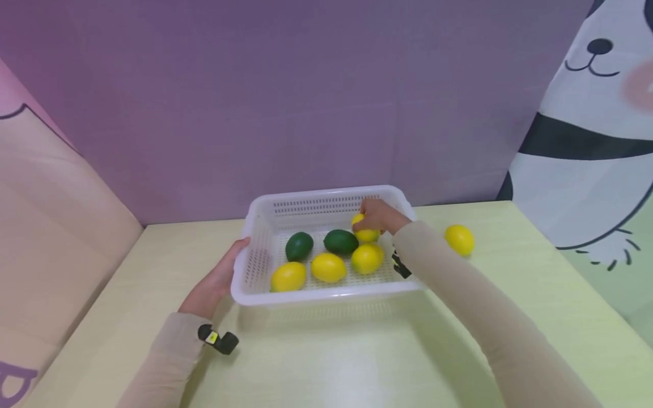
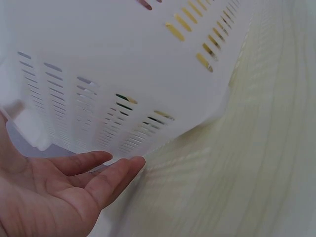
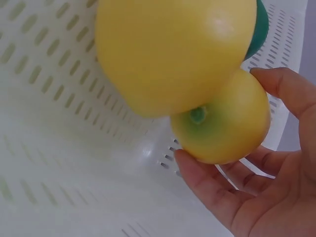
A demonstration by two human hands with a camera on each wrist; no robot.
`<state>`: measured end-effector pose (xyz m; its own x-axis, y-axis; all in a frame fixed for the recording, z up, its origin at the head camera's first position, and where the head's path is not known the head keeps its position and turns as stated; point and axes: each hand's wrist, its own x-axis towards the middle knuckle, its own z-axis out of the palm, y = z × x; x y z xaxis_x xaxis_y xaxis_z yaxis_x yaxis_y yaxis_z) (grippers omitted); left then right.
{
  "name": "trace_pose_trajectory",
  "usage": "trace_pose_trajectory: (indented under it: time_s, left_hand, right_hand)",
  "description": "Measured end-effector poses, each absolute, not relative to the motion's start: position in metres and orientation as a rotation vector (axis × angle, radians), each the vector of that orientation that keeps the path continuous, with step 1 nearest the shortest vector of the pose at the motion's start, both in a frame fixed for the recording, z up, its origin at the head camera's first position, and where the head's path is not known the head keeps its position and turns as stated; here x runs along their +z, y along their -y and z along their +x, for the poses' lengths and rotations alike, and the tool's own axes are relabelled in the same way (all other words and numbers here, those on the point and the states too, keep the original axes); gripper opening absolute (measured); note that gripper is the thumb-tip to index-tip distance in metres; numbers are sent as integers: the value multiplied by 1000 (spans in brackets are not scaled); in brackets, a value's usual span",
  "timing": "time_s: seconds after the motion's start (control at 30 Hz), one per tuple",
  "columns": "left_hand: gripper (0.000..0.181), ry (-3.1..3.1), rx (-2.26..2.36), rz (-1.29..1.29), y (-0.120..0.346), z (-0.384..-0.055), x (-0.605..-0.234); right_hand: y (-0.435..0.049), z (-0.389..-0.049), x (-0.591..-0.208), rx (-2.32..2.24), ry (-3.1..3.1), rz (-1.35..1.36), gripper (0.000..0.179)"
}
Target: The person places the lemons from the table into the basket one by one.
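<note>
In the head view a white perforated plastic basket [image 1: 326, 294] sits on the table. My left hand [image 1: 220, 277] is at its left side, the thumb by the rim; the left wrist view shows the bent fingers [image 2: 118, 177] against the outer wall [image 2: 123, 64]. Inside the basket's back right corner, my right hand [image 1: 380, 216] grips a yellow lemon [image 3: 227, 123] between thumb and fingers. Nearby in the basket lie another lemon [image 1: 367, 258], a middle lemon [image 1: 329, 267], a left lemon [image 1: 288, 277], and two dark green lemon-shaped fruits, one left [image 1: 299, 246] and one central [image 1: 340, 242].
One more lemon [image 1: 459, 239] lies on the pale wooden table [image 1: 347, 357], right of the basket and beyond my right forearm. A purple cloth backdrop [image 1: 306, 113] rises behind the table. Printed cloths hang at both sides.
</note>
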<state>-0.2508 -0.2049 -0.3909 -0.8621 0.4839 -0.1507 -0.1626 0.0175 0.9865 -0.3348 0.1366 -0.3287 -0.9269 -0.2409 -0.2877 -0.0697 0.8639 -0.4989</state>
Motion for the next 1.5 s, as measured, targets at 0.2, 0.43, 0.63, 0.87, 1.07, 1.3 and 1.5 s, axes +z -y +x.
trace_pose_trajectory:
  time_s: [0.2, 0.43, 0.63, 0.87, 1.07, 1.3, 1.5]
  left_hand:
    - [74, -1860, 1892, 308, 204, -251, -391]
    - [73, -1865, 1891, 313, 204, -251, -390]
    - [71, -1849, 1910, 306, 203, -252, -390]
    - [70, -1846, 1914, 312, 203, -251, -389]
    - [70, -1836, 1914, 331, 203, -251, -389]
    - [69, -1815, 1920, 359, 203, -253, -390]
    - [69, -1817, 1925, 351, 202, -252, -391]
  right_hand:
    - [-136, -330, -328, -665, -2659, -245, 46]
    - [-134, -328, -329, -672, -2620, -170, 39]
    - [-135, -327, -329, -606, -2607, -206, 34]
    - [-135, -328, -330, -599, -2597, -175, 34]
    - [-136, -327, -331, -637, -2586, -139, 33]
    - [-135, -328, -331, -629, -2580, -122, 36]
    - [-136, -326, -330, -636, -2577, -119, 36]
